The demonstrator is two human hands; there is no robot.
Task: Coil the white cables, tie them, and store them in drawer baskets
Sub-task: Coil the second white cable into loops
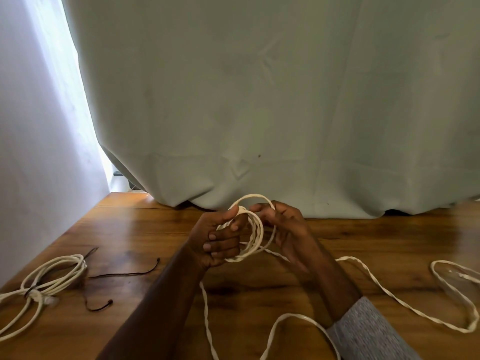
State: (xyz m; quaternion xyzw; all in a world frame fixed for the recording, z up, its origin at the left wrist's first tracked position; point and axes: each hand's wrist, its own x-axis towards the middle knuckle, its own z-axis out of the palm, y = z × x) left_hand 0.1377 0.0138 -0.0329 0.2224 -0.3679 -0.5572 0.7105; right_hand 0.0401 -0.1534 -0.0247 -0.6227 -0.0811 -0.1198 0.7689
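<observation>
Two hands (220,237) (283,229), two white cables (255,229) (52,276), two loose dark ties (124,274) (100,306), one curtain (259,100), one table (155,229).

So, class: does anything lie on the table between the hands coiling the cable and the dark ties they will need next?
Nothing visible does. The left hand and right hand hold the coil above the table; the dark ties lie to the left with bare wood between.
</observation>
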